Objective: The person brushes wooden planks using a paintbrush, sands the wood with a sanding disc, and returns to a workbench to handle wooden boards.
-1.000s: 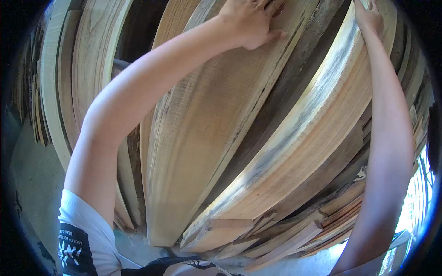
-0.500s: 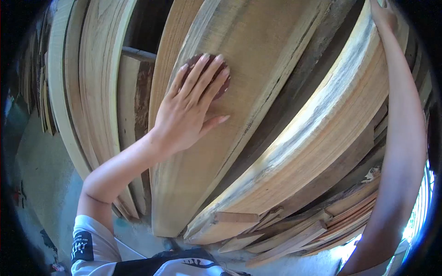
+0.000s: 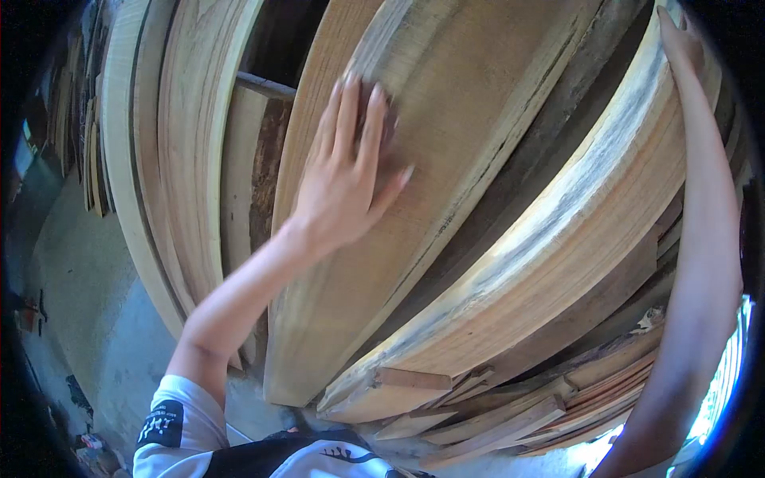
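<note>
My left hand (image 3: 339, 179) lies with its fingers stretched over a round, dark red sanding disc (image 3: 388, 127), pressing it against the face of a wide wooden slab (image 3: 470, 88). Most of the disc is hidden under the fingers, and motion blurs it. The slab stands tilted, with a dark crack along its right side. At the upper right, my right hand (image 3: 682, 46) grips the upper edge of a second, thick slab (image 3: 550, 231) with a pale, grey-streaked edge. Some of that hand's fingers are hidden.
More planks (image 3: 191, 143) stand upright on the left, beside a bark-edged block (image 3: 243, 159). A short wood piece (image 3: 412, 379) sits at the foot of the pale slab. Thin offcuts (image 3: 590, 390) are stacked at lower right. Concrete floor (image 3: 103, 319) shows at left.
The view has shifted, so the planks on the left sit further right. My left hand has moved a little with the sanding disc along the slab's face. My right hand stays on its slab.
</note>
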Motion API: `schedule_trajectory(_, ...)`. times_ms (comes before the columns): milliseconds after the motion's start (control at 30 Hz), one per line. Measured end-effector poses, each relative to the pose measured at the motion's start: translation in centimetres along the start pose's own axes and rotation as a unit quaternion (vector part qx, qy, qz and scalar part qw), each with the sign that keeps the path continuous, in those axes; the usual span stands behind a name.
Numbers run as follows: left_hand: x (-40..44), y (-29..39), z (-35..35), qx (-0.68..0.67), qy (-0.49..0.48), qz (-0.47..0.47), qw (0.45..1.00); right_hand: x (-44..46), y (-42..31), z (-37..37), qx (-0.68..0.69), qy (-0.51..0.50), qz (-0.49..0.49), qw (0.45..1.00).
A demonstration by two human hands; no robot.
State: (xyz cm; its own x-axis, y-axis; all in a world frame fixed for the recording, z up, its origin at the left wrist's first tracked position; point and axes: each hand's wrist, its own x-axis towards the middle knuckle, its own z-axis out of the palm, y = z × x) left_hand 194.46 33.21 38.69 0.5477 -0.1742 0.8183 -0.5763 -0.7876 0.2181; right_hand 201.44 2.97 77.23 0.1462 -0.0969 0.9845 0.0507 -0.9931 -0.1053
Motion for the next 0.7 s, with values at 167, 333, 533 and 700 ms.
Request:
schedule_trajectory(167,-9.7,0.3,0.3,-0.015,-0.08,-0.066,0.995,5.7,7.1,3.4,-0.149,0.001,-0.076,0.986)
schedule_trajectory(333,-10.1,0.0,-0.3,-0.025,-0.088,-0.063,0.994,3.6,3.9,2.0,-0.133,0.01,-0.02,0.991)
schedule_trajectory(533,-2.0,-0.1,-0.3,0.0,-0.012,-0.026,1.0,-1.4,-1.9,-1.0,-0.05,0.011,0.019,0.999)
schedule_trajectory(700,-0.7,0.5,1.1,0.031,0.043,-0.044,0.998,-3.2,-3.5,-1.7,-0.016,0.011,0.039,0.999)
